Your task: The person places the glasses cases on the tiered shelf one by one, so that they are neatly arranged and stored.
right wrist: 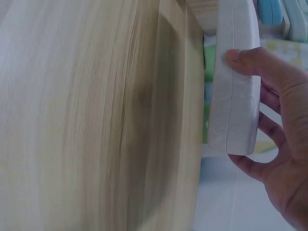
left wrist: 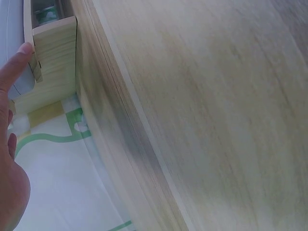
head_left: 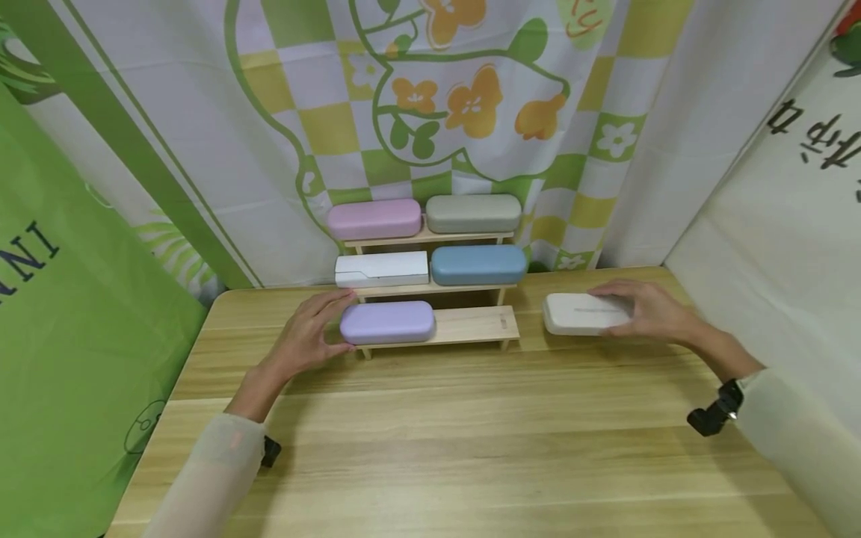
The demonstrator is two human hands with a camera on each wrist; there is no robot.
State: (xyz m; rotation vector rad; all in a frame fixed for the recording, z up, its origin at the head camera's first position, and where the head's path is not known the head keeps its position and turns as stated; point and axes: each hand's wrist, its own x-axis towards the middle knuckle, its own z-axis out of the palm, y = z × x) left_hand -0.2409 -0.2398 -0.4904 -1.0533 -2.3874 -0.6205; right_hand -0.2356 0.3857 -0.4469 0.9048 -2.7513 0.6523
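Note:
In the head view my right hand point(head_left: 649, 310) grips the right end of a white glasses case point(head_left: 572, 314), beside the three-tier wooden display stand point(head_left: 474, 326). The right wrist view shows the thumb on the case's side point(right wrist: 233, 106) and the fingers behind it. My left hand point(head_left: 306, 332) holds the left end of the stand's lowest tier, thumb at the front edge and fingers toward the back. A lavender glasses case point(head_left: 388, 323) lies on that tier, right by these fingers. In the left wrist view the thumb point(left wrist: 14, 65) touches the edge of the wooden board; the other fingers are mostly hidden.
White point(head_left: 382, 270) and blue point(head_left: 479, 265) cases lie on the middle tier, pink point(head_left: 374, 220) and grey-green point(head_left: 474, 214) ones on top. The stand is near the back edge of the wooden table point(head_left: 430, 441). Behind hangs a patterned curtain point(head_left: 323, 127).

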